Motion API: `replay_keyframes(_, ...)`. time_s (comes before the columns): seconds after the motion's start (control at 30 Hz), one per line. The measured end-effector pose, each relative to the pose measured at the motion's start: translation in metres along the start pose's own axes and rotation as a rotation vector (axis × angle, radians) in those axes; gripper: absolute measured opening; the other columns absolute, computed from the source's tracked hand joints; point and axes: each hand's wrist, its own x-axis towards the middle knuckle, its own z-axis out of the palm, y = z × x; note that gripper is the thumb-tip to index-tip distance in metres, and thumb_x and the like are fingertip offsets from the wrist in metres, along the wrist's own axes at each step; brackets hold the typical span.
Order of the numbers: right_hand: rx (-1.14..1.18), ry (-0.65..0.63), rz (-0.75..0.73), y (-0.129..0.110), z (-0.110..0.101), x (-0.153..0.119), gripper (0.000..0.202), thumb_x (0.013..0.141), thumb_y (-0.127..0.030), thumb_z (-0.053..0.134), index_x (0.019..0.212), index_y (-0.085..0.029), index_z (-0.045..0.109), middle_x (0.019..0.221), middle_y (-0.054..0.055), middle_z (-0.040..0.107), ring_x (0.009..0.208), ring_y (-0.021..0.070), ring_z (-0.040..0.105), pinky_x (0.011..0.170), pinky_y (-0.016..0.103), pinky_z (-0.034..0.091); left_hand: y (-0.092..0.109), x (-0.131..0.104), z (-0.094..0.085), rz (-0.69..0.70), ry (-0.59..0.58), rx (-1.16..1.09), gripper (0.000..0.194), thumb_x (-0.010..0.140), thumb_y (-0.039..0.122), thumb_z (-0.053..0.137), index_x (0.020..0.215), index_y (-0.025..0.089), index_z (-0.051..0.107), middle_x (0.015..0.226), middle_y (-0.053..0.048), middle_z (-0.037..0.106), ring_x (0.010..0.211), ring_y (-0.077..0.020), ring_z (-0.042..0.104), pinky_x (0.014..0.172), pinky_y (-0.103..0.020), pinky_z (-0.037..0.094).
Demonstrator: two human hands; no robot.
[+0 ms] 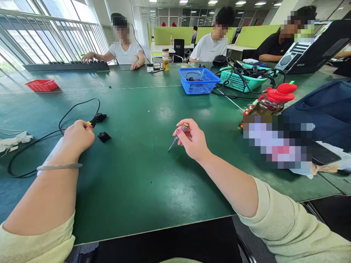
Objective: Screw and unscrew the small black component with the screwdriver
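Smooth green table [153,182], left edge cut off, right hand [193,140] pinching slim screwdriver [173,143], metal shaft slanting down, well in from near edge, left hand [78,137] closed on black-and-yellow piece [94,121], mostly concealed, angular black block [104,137] near.

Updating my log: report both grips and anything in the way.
Left grip: closed on yellow-and-black item, mostly hidden. Right grip: holding brown-handled tool, tip down. Near left grip: loose black piece, black cable.

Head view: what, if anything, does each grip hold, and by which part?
The right grip holds a screwdriver by its handle. The left grip seems to hold a partly yellow thing, held part unclear.
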Motion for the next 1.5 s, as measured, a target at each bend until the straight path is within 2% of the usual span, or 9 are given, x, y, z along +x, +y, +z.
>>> replay_keyframes(0.27, 0.007, 0.002, 0.000, -0.002, 0.001, 0.000, 0.027, 0.091, -0.048, 0.062, 0.101, -0.025, 0.052, 0.080, -0.001, 0.065, 0.070, 0.0133, 0.065, 0.063, 0.031, 0.051, 0.004, -0.007, -0.002, 0.032, -0.056, -0.046, 0.038, 0.094, 0.025, 0.043, 0.129, 0.016, 0.054, 0.135, -0.017, 0.063, 0.126, -0.0356, 0.058, 0.103, -0.049, 0.047)
replay_keyframes(0.5, 0.004, -0.001, -0.001, -0.002, 0.000, 0.001, 0.024, 0.092, -0.046, 0.061, 0.101, -0.025, 0.053, 0.080, -0.001, 0.066, 0.071, 0.0134, 0.065, 0.064, 0.030, 0.051, -0.008, 0.002, 0.003, -0.031, 0.064, -0.165, 0.043, 0.095, 0.019, 0.037, 0.133, 0.015, 0.058, 0.108, -0.011, 0.076, 0.118, -0.0292, 0.064, 0.105, -0.046, 0.045)
replay_keyframes(0.67, 0.009, 0.001, -0.015, 0.000, 0.000, 0.001, 0.023, 0.092, -0.043, 0.060, 0.102, -0.024, 0.053, 0.080, -0.001, 0.065, 0.068, 0.0122, 0.064, 0.064, 0.030, 0.051, -0.017, 0.010, 0.017, -0.125, -0.026, -0.415, 0.042, 0.094, 0.025, 0.044, 0.129, 0.020, 0.066, 0.088, -0.006, 0.071, 0.087, -0.0221, 0.071, 0.077, -0.031, 0.052)
replay_keyframes(0.83, -0.002, -0.005, -0.034, 0.001, 0.000, 0.001, 0.024, 0.093, -0.045, 0.060, 0.102, -0.024, 0.053, 0.080, -0.001, 0.065, 0.069, 0.0121, 0.064, 0.064, 0.030, 0.052, -0.008, 0.001, 0.020, -0.159, -0.095, -0.373, 0.038, 0.092, 0.022, 0.049, 0.123, 0.021, 0.071, 0.067, 0.000, 0.065, 0.066, -0.0159, 0.064, 0.055, -0.021, 0.039)
replay_keyframes(1.1, 0.004, -0.002, -0.033, 0.001, 0.001, 0.000, 0.019, 0.092, -0.039, 0.060, 0.101, -0.024, 0.053, 0.080, -0.001, 0.067, 0.067, 0.0119, 0.063, 0.063, 0.029, 0.052, 0.003, -0.005, 0.014, -0.123, -0.153, -0.223, 0.038, 0.095, 0.022, 0.046, 0.126, 0.016, 0.066, 0.063, 0.001, 0.066, 0.074, -0.0185, 0.069, 0.075, -0.028, 0.051)
replay_keyframes(1.2, 0.002, -0.001, -0.035, 0.001, 0.001, 0.001, 0.020, 0.092, -0.039, 0.060, 0.102, -0.024, 0.053, 0.080, -0.001, 0.066, 0.068, 0.0116, 0.063, 0.063, 0.029, 0.052, 0.004, -0.006, 0.011, -0.108, -0.184, -0.126, 0.042, 0.096, 0.026, 0.042, 0.128, 0.012, 0.065, 0.071, -0.007, 0.071, 0.091, -0.0269, 0.070, 0.087, -0.039, 0.052)
replay_keyframes(1.33, -0.001, -0.003, -0.038, 0.000, 0.000, 0.002, 0.021, 0.092, -0.042, 0.060, 0.101, -0.024, 0.053, 0.079, -0.001, 0.065, 0.067, 0.0114, 0.063, 0.062, 0.029, 0.051, 0.008, -0.014, 0.002, -0.081, -0.110, -0.007, 0.054, 0.098, 0.037, 0.038, 0.134, 0.005, 0.061, 0.126, -0.024, 0.065, 0.124, -0.0389, 0.057, 0.100, -0.052, 0.046)
replay_keyframes(1.4, -0.004, -0.008, -0.036, -0.001, 0.000, 0.002, 0.022, 0.092, -0.043, 0.061, 0.101, -0.024, 0.053, 0.079, -0.001, 0.066, 0.068, 0.0116, 0.063, 0.062, 0.029, 0.051, 0.009, -0.018, -0.002, -0.023, -0.030, 0.026, 0.059, 0.097, 0.050, 0.039, 0.138, 0.012, 0.060, 0.141, -0.023, 0.054, 0.127, -0.0395, 0.055, 0.101, -0.053, 0.046)
replay_keyframes(1.5, -0.002, -0.009, -0.034, 0.000, 0.000, 0.001, 0.023, 0.092, -0.044, 0.061, 0.101, -0.024, 0.053, 0.079, -0.001, 0.066, 0.068, 0.0118, 0.064, 0.062, 0.029, 0.051, 0.009, -0.021, 0.000, 0.150, 0.003, 0.094, 0.069, 0.088, 0.062, 0.055, 0.140, 0.017, 0.058, 0.142, -0.019, 0.054, 0.129, -0.0384, 0.053, 0.106, -0.052, 0.044)
